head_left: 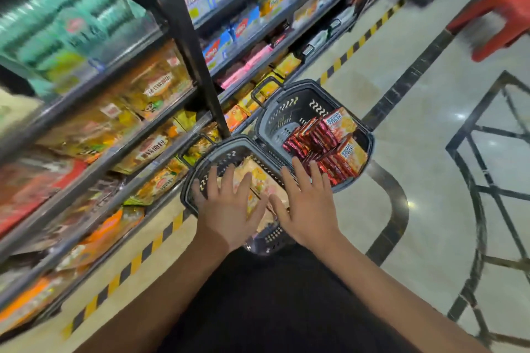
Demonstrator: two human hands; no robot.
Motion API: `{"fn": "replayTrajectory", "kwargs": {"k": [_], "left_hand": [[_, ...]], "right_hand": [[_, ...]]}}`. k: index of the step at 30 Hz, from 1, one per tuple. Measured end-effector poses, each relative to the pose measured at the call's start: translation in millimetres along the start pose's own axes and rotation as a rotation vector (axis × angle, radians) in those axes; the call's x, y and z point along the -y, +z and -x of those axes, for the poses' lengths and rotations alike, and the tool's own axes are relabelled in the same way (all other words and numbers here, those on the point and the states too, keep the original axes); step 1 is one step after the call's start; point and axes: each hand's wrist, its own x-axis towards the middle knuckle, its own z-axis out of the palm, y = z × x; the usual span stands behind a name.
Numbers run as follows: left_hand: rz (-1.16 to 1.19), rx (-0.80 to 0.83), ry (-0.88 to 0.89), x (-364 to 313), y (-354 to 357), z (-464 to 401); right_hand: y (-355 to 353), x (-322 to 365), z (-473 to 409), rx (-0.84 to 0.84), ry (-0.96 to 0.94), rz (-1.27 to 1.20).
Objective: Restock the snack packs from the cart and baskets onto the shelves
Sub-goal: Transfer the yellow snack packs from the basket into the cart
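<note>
1. Directly below the camera, the left hand and right hand hover side by side over the near basket, fingers spread and straight, gripping nothing.
2. Yellow and orange snack packs lie inside that basket, between and just under the two hands; whether the fingertips touch them cannot be told.
3. Just beyond the right hand, a second basket sits touching the first, holding red foil packs stacked on edge along its right side.
4. Both baskets stand on the floor, right against the foot of the shelves.
5. Those shelves rise to the left, packed with blurred yellow, orange, blue and green packets.
6. Farther along the aisle a red plastic stool stands well apart from the baskets.
</note>
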Motion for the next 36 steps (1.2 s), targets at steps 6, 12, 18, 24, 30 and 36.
{"fn": "replayTrajectory", "kwargs": {"k": [6, 12, 18, 24, 30, 36], "left_hand": [[-0.046, -0.132, 0.09, -21, -40, 9], [-0.076, -0.153, 0.181, -25, -73, -6], [-0.112, -0.115, 0.436, -6, -90, -26], [-0.121, -0.077, 0.718, 3, -91, -25], [-0.193, 0.02, 1.004, -23, -83, 22], [-0.24, 0.047, 1.204, -41, -61, 75]], "right_hand": [[-45, -13, 10, -0.096, 0.061, -0.038], [-73, -9, 16, -0.151, 0.181, -0.039], [-65, 31, 45, -0.213, 0.445, -0.097], [-45, 81, 94, -0.243, 0.742, -0.081], [-33, 124, 169, -0.273, 1.048, -0.084], [-8, 148, 233, -0.327, 1.245, -0.16]]}}
